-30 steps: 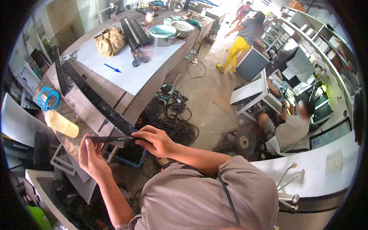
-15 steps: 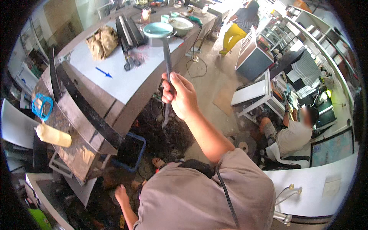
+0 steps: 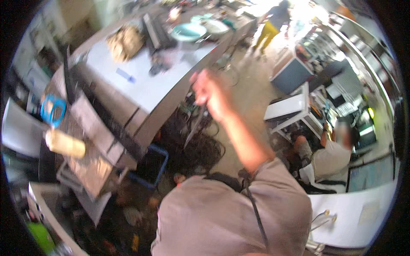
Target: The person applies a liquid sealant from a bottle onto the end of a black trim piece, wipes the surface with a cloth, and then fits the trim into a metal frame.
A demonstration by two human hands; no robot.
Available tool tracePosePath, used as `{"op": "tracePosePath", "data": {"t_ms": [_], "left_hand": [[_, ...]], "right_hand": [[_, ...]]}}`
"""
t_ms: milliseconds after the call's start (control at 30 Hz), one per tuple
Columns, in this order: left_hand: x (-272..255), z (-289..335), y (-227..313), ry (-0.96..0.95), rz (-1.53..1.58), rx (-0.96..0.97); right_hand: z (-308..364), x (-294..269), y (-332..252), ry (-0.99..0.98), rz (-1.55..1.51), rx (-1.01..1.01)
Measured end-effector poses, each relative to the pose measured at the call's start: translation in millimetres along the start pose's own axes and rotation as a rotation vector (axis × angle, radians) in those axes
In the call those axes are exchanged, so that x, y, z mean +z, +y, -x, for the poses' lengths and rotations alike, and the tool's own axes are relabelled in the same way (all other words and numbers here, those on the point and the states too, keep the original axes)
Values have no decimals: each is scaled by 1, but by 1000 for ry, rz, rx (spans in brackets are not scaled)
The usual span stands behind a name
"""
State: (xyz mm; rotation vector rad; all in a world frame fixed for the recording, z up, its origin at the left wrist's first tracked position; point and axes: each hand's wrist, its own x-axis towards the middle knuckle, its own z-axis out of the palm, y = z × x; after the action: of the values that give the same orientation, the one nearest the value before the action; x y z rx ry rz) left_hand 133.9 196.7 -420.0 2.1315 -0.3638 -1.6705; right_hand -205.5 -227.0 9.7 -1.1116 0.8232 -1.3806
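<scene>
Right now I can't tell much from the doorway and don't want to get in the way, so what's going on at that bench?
A person in a beige shirt stands by the long workbench, right hand raised over the floor with its grip closed on a thin dark strip that hangs downward. The picture is motion-blurred. The left hand is out of sight. Tangled cables lie on the floor below, and another person sits at the right.

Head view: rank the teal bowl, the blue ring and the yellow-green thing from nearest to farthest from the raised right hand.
1. Teal bowl, on the table above the right hand.
2. Blue ring, far left.
3. Yellow-green thing, bottom left corner.
</scene>
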Motion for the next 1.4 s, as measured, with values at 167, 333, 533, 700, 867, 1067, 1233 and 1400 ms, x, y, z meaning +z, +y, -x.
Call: {"op": "tracePosePath", "data": {"t_ms": [167, 333, 533, 700, 867, 1067, 1233, 1400], "left_hand": [[8, 40, 1, -43, 537, -251], [28, 69, -19, -16, 857, -378], [21, 122, 9, 173, 827, -343], [-17, 129, 27, 276, 893, -145], [-41, 120, 76, 457, 540, -166], [-31, 104, 176, 315, 635, 167], [15, 62, 270, -94, 647, 292], [32, -9, 351, -607, 1088, 108]], "right_hand": [[-20, -21, -141, -365, 182, -655], [-40, -12, -141, -537, -278, -483], [3, -49, 249, -395, 1269, 937], [12, -37, 189, -328, 501, 668], [-42, 13, 19, -268, 3, -298], [4, -17, 248, -44, 1452, 684], [119, -92, 276, -66, 256, 978], [127, -54, 189, -145, 127, 772]]}}
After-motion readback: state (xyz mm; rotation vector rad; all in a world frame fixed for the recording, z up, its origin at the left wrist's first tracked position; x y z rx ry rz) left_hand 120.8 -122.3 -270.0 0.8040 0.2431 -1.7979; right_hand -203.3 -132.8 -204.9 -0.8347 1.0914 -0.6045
